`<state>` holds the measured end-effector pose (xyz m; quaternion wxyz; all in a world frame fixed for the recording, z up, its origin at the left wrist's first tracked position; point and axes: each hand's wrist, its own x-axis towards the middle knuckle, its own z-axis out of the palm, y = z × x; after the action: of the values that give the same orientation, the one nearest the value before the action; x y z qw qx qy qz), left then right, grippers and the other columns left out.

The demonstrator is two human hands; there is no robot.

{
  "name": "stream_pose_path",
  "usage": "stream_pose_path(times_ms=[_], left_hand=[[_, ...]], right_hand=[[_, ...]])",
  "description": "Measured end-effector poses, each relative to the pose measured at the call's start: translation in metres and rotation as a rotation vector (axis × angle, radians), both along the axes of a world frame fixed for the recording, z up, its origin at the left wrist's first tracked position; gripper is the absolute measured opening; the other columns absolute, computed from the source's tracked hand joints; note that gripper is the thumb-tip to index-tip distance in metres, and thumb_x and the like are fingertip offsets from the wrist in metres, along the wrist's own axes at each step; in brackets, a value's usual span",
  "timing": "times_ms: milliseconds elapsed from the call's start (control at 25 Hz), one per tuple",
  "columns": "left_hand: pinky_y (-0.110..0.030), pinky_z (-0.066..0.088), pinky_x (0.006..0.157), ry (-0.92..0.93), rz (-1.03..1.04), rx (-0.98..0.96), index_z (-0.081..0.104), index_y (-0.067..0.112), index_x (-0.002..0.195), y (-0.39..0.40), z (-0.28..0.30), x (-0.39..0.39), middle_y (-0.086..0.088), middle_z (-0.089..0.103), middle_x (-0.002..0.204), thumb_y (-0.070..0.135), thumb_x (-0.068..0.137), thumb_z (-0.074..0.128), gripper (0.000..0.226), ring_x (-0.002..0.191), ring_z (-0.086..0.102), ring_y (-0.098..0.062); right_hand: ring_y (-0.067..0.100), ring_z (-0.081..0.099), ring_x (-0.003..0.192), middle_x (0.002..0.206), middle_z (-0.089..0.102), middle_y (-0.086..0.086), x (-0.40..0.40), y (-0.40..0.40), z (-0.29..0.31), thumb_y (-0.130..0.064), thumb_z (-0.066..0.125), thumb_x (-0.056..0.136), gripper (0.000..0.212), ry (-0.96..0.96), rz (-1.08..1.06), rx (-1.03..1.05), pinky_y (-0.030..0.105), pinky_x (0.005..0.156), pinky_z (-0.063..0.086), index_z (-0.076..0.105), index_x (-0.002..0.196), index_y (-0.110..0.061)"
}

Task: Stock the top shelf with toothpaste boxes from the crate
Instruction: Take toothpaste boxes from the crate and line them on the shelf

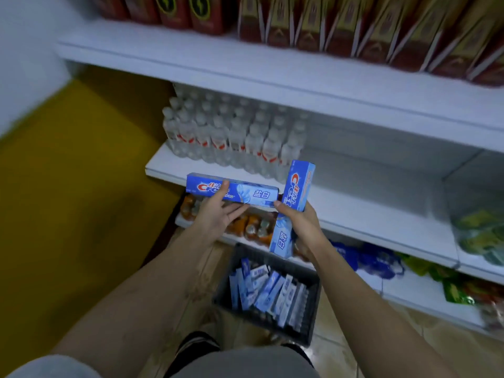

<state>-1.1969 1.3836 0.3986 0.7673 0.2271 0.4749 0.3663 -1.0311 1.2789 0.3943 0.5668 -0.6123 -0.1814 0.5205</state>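
Note:
My left hand (218,214) holds a blue toothpaste box (251,192) level, thumb on its front face and fingers beneath it. In my right hand (300,225) a second blue toothpaste box (296,186) stands nearly upright, gripped round its middle. Both boxes hover in front of the shelf with the water bottles. Below my hands, on the floor, sits a dark plastic crate (308,331) holding several more blue and white toothpaste boxes (267,293). The upper white shelf (245,64) runs across the top of the view.
Red and gold cartons (354,28) line the upper shelf. Packed clear water bottles (231,132) fill the left of the middle shelf (368,214). Orange bottles (251,225) and green and blue packets (381,257) lie lower down. A yellow wall (68,186) stands at left.

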Motion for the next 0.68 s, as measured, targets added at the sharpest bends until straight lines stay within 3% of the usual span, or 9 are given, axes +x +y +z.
stream_pose_path(times_ms=[120,240,320,400,520,600,680], left_hand=[[-0.036,0.061,0.074,-0.048,-0.057,0.069,0.056,0.011,0.117,0.005,0.039,-0.004,-0.014,0.066,0.122,0.032,0.094,0.061,0.032,0.106,0.068,-0.029],[-0.044,0.059,0.083,-0.131,-0.036,0.151,0.055,0.010,0.123,0.026,0.090,-0.029,-0.014,0.065,0.124,0.040,0.094,0.057,0.042,0.114,0.064,-0.031],[-0.046,0.058,0.086,-0.080,-0.034,0.257,0.056,0.011,0.121,0.045,0.129,-0.057,-0.015,0.064,0.125,0.043,0.095,0.053,0.042,0.113,0.065,-0.029],[-0.040,0.061,0.076,0.088,-0.150,0.381,0.057,0.013,0.116,0.060,0.169,-0.082,-0.014,0.063,0.123,0.041,0.095,0.051,0.036,0.099,0.071,-0.021],[-0.029,0.059,0.061,0.525,-0.587,0.622,0.061,0.023,0.120,0.075,0.224,-0.104,-0.005,0.068,0.118,0.041,0.088,0.059,0.037,0.087,0.070,-0.009],[-0.029,0.057,0.065,0.846,-0.866,0.741,0.066,0.032,0.118,0.080,0.257,-0.112,0.003,0.071,0.107,0.050,0.077,0.068,0.045,0.083,0.068,-0.007],[-0.031,0.058,0.076,1.024,-1.045,0.771,0.071,0.034,0.110,0.084,0.281,-0.122,0.005,0.073,0.101,0.057,0.071,0.072,0.046,0.082,0.069,-0.008]], right_hand=[[0.028,0.073,0.091,0.104,0.075,0.006,-0.004,0.017,0.030,-0.019,0.076,0.083,0.037,-0.022,-0.013,0.068,0.039,0.075,0.058,0.059,0.115,-0.013],[0.025,0.075,0.087,0.103,0.075,0.007,-0.004,0.031,0.061,-0.014,0.076,0.082,0.039,-0.017,-0.003,0.127,0.035,0.070,0.056,0.060,0.117,-0.010],[0.026,0.075,0.085,0.101,0.076,0.009,-0.001,0.038,0.085,-0.011,0.076,0.081,0.037,-0.010,0.003,0.174,0.036,0.070,0.056,0.062,0.115,-0.008],[0.026,0.074,0.082,0.098,0.076,0.009,0.001,0.042,0.111,-0.009,0.077,0.079,0.029,-0.023,-0.010,0.222,0.037,0.072,0.058,0.065,0.106,-0.011],[0.027,0.072,0.084,0.096,0.076,0.009,-0.008,0.044,0.148,-0.012,0.080,0.077,0.028,-0.072,0.000,0.266,0.042,0.079,0.058,0.064,0.100,-0.014],[0.029,0.072,0.084,0.097,0.076,0.011,-0.019,0.045,0.168,-0.014,0.081,0.076,0.031,-0.085,0.000,0.275,0.043,0.080,0.058,0.064,0.102,-0.012],[0.027,0.072,0.082,0.097,0.076,0.011,-0.031,0.047,0.184,-0.015,0.081,0.076,0.032,-0.107,-0.011,0.277,0.043,0.079,0.059,0.064,0.102,-0.011]])
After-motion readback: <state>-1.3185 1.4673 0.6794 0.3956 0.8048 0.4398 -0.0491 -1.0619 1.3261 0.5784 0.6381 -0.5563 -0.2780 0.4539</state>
